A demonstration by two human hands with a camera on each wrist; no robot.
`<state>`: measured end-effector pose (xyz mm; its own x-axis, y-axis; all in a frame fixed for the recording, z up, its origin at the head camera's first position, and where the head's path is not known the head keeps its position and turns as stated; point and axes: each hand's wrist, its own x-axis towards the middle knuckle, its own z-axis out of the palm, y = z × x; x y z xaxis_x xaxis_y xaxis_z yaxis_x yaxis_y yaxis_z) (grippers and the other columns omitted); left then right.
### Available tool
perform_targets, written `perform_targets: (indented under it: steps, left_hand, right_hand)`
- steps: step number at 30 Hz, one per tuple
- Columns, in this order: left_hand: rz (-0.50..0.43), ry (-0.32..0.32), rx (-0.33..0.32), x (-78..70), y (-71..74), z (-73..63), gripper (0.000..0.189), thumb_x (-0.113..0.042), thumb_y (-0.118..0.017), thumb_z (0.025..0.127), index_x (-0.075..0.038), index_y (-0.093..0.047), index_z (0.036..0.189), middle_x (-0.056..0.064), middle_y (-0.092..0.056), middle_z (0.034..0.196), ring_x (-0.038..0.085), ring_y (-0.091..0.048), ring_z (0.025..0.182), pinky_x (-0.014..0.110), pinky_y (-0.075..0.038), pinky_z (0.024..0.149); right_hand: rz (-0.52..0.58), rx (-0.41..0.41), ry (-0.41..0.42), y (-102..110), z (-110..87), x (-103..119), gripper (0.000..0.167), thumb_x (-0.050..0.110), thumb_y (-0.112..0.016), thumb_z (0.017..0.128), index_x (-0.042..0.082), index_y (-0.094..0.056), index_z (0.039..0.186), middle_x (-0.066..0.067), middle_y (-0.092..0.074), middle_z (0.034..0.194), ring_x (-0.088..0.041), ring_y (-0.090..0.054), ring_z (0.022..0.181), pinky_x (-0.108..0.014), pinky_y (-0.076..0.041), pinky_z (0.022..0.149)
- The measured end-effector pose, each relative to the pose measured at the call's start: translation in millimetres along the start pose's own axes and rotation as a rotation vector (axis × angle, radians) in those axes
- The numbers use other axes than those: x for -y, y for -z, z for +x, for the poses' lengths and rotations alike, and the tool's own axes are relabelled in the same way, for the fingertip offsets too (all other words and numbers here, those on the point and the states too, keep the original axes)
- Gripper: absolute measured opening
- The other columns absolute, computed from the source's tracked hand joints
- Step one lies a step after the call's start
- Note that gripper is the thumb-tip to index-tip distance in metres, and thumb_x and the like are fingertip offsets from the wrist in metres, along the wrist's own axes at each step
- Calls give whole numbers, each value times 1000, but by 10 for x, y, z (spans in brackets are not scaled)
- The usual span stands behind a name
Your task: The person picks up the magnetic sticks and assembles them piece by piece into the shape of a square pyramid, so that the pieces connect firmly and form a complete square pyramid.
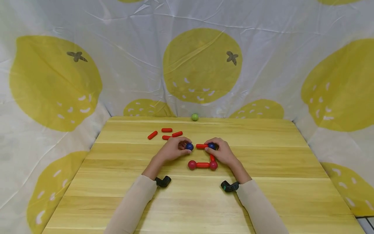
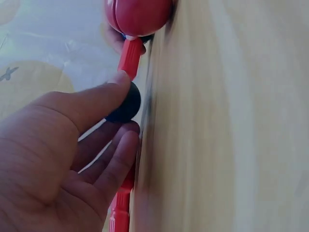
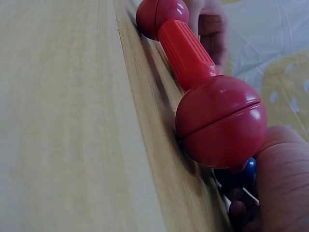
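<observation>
My left hand [image 1: 172, 149] pinches a dark blue ball [image 1: 189, 146] between thumb and fingers, close over the table. Across a small gap, my right hand [image 1: 221, 150] grips another blue ball [image 1: 211, 146], which has a red rod [image 1: 201, 146] pointing left toward the first ball. A second red rod [image 1: 212, 157] runs from the gripped ball toward a dark red ball [image 1: 213, 165] nearer me. From there a ribbed red rod [image 3: 188, 55] joins a further dark red ball [image 1: 192, 164] on the left. In the right wrist view the near red ball partly covers the blue one.
Several loose red rods [image 1: 167, 130] lie beyond my left hand, one partly behind it. A green ball [image 1: 194, 117] sits at the far edge of the wooden table [image 1: 187, 201]. Lemon-patterned cloth [image 1: 201, 65] hangs behind and along the sides.
</observation>
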<state>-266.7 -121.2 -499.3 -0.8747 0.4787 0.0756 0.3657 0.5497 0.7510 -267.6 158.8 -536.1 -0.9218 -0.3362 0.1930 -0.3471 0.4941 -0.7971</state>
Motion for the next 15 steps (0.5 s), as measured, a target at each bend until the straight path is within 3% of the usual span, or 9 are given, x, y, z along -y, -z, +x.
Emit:
perform_targets:
  steps: [15]
  left_hand:
    - [31,5,-17,-32,-137,50,38,-24,-80,92,-14,-70,127,2,-74,111,14,-72,99,34,-60,92]
  right_hand:
    - [-45,42,47,8,12,-6,26,25,-77,93,19,-76,119,-2,-73,119,-23,-60,109,-45,-49,98]
